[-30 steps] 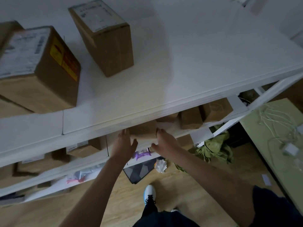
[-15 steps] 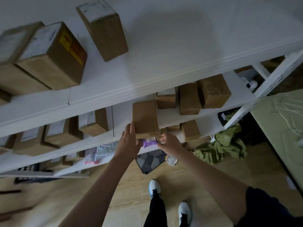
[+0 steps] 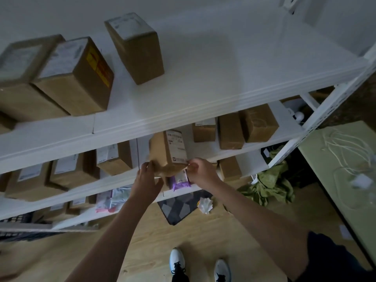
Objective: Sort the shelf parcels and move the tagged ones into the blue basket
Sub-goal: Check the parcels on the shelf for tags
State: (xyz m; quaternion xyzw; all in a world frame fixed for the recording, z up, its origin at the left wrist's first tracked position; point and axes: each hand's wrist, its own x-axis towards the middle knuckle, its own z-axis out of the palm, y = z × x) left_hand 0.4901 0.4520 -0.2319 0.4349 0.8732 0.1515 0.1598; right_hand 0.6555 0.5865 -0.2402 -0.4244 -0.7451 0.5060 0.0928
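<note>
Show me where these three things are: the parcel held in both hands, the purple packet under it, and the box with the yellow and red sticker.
held parcel (image 3: 162, 153), head view, brown side face.
purple packet (image 3: 180, 181), head view, front.
stickered box (image 3: 89, 84), head view, brown side.

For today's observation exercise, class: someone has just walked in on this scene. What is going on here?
A person stands at a white shelf unit stacked with cardboard parcels. Both hands hold one small brown parcel in front of the second shelf: the left hand grips its lower left corner, the right hand pinches its lower right edge. The parcel is tilted so a white printed label faces the camera. A purple packet lies on the shelf below it. No blue basket is clearly in view.
</note>
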